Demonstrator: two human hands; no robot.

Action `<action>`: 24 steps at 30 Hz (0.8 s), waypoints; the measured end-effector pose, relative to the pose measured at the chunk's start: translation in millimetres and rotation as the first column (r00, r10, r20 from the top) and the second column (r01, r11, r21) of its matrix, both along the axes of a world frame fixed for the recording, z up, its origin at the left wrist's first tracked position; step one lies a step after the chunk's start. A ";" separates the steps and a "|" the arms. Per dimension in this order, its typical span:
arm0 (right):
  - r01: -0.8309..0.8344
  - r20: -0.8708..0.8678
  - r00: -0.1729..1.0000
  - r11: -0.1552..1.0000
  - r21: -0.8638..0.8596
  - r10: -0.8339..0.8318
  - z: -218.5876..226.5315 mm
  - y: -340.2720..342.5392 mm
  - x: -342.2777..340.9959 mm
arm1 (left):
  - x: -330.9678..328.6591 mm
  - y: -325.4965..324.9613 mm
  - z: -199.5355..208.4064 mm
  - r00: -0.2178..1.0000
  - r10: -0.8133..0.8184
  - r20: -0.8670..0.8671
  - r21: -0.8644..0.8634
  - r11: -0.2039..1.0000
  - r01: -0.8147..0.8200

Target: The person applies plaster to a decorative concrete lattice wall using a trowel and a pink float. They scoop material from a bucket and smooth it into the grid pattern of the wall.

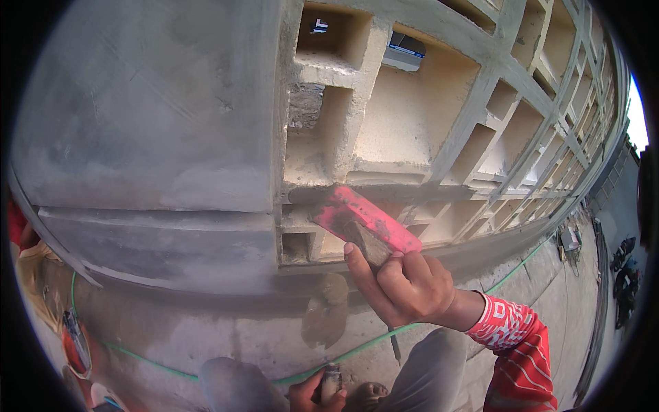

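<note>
My right hand [415, 285] is closed around a pink rectangular block [374, 216], smeared with grey mortar and tilted against the lower part of a pale openwork block wall [419, 117]. A brownish-grey wedge [367, 244] shows between the block and my fingers; whether it is mortar or part of a tool I cannot tell. Low in the picture, between my knees, my left hand [312, 395] grips a short grey cylindrical piece [331, 378], perhaps a tool handle. Its lower end is out of view.
Smooth grey plaster [151, 123] covers the wall at left. A green hose [371, 343] runs over the concrete floor beside a wet mortar patch [325, 312]. At far left, another person's clothing [38, 275] and an orange object [75, 343] appear. Dark items [625, 275] lie at far right.
</note>
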State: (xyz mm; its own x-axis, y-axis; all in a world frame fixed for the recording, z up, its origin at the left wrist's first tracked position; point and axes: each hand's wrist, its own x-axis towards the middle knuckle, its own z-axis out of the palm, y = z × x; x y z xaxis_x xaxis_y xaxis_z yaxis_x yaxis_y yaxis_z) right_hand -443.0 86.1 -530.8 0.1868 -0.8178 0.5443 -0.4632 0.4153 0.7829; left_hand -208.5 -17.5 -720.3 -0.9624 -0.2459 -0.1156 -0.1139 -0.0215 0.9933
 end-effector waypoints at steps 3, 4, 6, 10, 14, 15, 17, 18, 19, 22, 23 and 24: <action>0.060 -0.058 0.997 0.997 0.037 -0.058 3.5 -9.7 -5.7 | -0.4 -3.1 4.6 1.000 0.007 -0.007 -0.075 0.997 -0.007; 0.088 -0.066 0.994 0.995 0.051 -0.085 6.2 -6.5 -4.9 | 0.9 -3.1 2.4 1.000 0.010 -0.001 -0.092 0.996 -0.010; 0.150 -0.058 0.988 0.984 0.094 -0.145 9.5 2.2 -4.2 | 1.9 -2.3 -1.5 1.000 0.019 0.002 -0.100 0.995 -0.019; 0.281 -0.055 0.960 0.944 0.171 -0.276 19.0 36.8 -3.9 | 0.3 -1.8 -6.1 1.000 0.009 -0.016 -0.108 0.994 -0.011; 0.403 -0.029 0.913 0.891 0.208 -0.406 25.5 67.6 -1.7 | -2.1 0.9 -5.8 1.000 -0.018 0.020 -0.059 0.998 0.019; 0.429 -0.017 0.900 0.876 0.219 -0.436 27.4 73.5 -0.7 | -0.8 2.2 -11.7 1.000 -0.011 0.013 -0.093 0.996 0.012; 0.431 0.012 0.897 0.883 0.187 -0.441 26.9 80.3 3.9 | 0.9 5.9 -24.9 1.000 0.005 -0.003 -0.161 0.987 -0.005; 0.428 0.042 0.898 0.891 0.154 -0.438 28.0 79.8 10.0 | 1.1 6.3 -25.5 1.000 -0.006 0.011 -0.131 0.991 0.008; 0.423 0.072 0.899 0.898 0.122 -0.433 27.5 78.3 14.8 | 1.5 6.1 -25.0 1.000 -0.016 0.026 -0.102 0.995 0.019; 0.270 0.027 0.962 0.960 0.068 -0.273 23.0 60.9 16.7 | -2.4 5.9 -17.9 1.000 -0.021 0.004 -0.104 0.994 0.022; 0.207 0.013 0.978 0.977 0.059 -0.208 21.3 53.0 16.0 | -4.3 5.4 -15.0 1.000 -0.023 -0.015 -0.121 0.992 0.021; 0.178 -0.010 0.984 0.982 0.061 -0.178 18.4 44.8 15.0 | -7.4 5.7 -10.4 0.999 -0.029 -0.036 -0.116 0.993 0.024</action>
